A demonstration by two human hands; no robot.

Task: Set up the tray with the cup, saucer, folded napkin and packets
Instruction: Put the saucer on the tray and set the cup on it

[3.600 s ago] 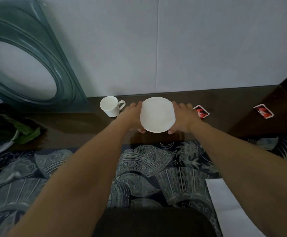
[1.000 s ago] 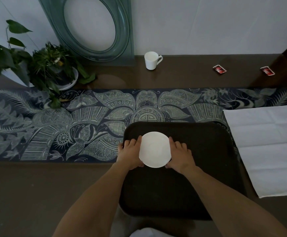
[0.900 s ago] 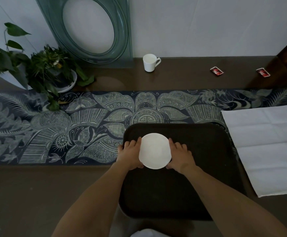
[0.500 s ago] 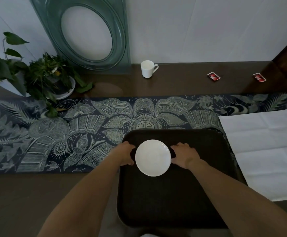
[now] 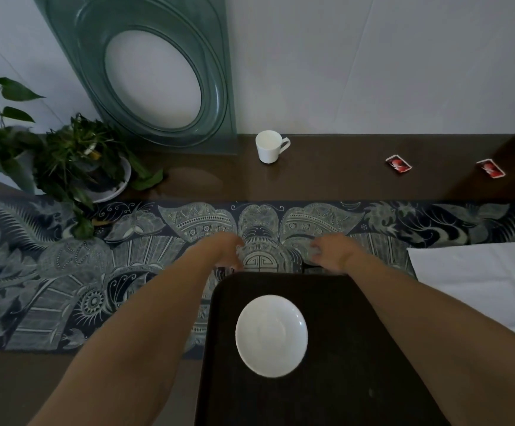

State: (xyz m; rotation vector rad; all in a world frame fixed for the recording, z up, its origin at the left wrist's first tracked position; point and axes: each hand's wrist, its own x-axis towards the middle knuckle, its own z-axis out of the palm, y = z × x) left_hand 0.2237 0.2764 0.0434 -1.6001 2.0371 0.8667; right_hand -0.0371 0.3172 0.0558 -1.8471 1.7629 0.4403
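Note:
The white saucer (image 5: 271,335) lies on the dark tray (image 5: 342,364) with no hand on it. My left hand (image 5: 224,252) and my right hand (image 5: 330,252) hover over the patterned runner just beyond the tray's far edge, both holding nothing, fingers blurred. The white cup (image 5: 269,146) stands near the wall, handle to the right. Two red packets (image 5: 398,163) (image 5: 490,168) lie on the dark tabletop at the back right. An unfolded white napkin (image 5: 483,278) is spread out to the right of the tray.
A blue-grey patterned runner (image 5: 96,272) crosses the table. Potted plants (image 5: 74,161) stand at the back left. A green glass panel with an oval opening (image 5: 154,75) leans on the wall behind the cup.
Both hands let go of the saucer, which now rests on the tray, and moved forward past the tray's far edge. The view shifted so the tray sits lower in frame.

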